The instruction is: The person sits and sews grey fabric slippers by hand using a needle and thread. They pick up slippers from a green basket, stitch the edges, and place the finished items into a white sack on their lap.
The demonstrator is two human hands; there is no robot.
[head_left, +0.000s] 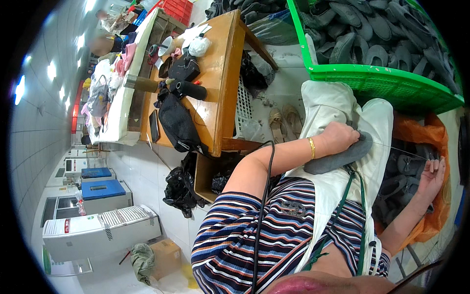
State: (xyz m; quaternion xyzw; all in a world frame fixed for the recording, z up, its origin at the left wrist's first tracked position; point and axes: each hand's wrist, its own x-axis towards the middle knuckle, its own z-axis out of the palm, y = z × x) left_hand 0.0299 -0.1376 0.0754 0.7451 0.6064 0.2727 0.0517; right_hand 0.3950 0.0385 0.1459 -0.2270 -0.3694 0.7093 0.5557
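A dark grey cloth shoe [338, 158] rests on the white apron [320, 105] over my lap. My left hand [338, 139], with a gold bracelet at the wrist, is closed on the shoe's upper end. A thin thread [399, 148] runs taut from the shoe toward the right. At its far end my right hand [432, 175] is held out with bent fingers pinching the thread. Whether a needle is also in those fingers is too small to tell. Below the right hand, an orange sack [443, 206] holds several more grey shoes [409, 164].
A green plastic crate [377, 73] heaped with grey shoes [364, 29] stands ahead. To the left, a wooden table [223, 63] carries a black bag [176, 122] and a dark cylinder [191, 90]. A cardboard box [203, 176] with black plastic bags [180, 188] sits beside my left arm. A black cable [262, 206] crosses that arm.
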